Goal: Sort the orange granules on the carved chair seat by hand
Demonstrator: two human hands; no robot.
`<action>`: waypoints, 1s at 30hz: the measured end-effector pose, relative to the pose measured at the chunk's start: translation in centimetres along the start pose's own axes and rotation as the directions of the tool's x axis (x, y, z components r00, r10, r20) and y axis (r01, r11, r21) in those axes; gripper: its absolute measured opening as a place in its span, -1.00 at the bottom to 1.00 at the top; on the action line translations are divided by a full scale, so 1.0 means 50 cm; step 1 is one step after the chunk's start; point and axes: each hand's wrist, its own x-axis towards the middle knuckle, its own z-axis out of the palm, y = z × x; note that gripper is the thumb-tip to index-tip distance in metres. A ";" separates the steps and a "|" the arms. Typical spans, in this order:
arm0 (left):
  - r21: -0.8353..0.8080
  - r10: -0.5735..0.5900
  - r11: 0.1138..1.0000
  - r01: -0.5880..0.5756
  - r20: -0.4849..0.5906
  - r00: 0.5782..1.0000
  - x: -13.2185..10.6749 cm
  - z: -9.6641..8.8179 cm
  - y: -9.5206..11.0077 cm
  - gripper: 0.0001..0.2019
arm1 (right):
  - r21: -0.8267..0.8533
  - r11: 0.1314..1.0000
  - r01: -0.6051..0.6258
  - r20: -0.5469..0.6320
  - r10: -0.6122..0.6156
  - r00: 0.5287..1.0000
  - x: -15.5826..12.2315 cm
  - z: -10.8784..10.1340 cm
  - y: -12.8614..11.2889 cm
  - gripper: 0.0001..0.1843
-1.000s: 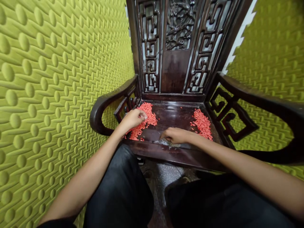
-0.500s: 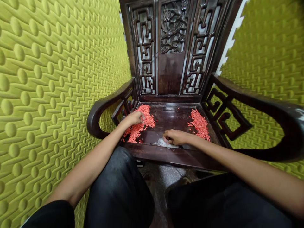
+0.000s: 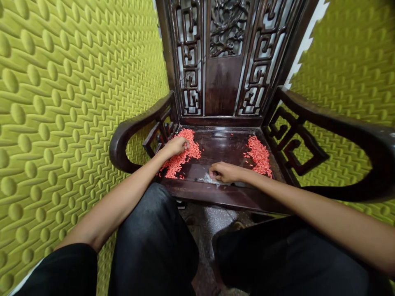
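My left hand (image 3: 175, 147) rests with bunched fingers on a heap of pink-red grains (image 3: 177, 164) at the left of a dark polished wooden chair seat (image 3: 222, 146). My right hand (image 3: 224, 172) lies curled near the seat's front edge, its fingertips at a thin patch of white grains (image 3: 208, 179). A second pink-red heap (image 3: 258, 157) sits apart at the seat's right side. Neither hand touches it. Whether grains lie inside either hand is hidden.
Carved dark wood backrest (image 3: 224, 82) and curved armrests (image 3: 132, 127) (image 3: 339, 123) surround the seat. Green quilted wall padding (image 3: 77, 123) fills both sides. My black-trousered knees (image 3: 151, 242) sit below the seat, with a speckled floor (image 3: 212, 222) between them.
The whole view has tilted a little, so the chair sits higher in the frame. Both hands stay at the same spots, with the right fingertips shifted slightly left.
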 end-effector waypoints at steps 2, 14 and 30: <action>0.002 -0.012 1.000 0.012 -0.004 1.000 0.001 0.003 -0.002 -0.71 | 0.010 1.000 0.003 -0.002 -0.003 1.000 0.002 0.001 -0.003 -0.83; 0.049 -0.033 0.998 0.030 0.067 0.997 0.015 0.023 -0.018 -0.73 | 0.078 0.997 -0.013 -0.035 0.016 0.999 -0.003 -0.019 -0.014 -0.82; 0.107 -0.061 0.994 0.035 0.246 0.967 0.014 0.044 -0.002 -0.71 | 0.171 0.983 -0.071 -0.064 0.083 0.995 0.005 -0.009 -0.001 -0.72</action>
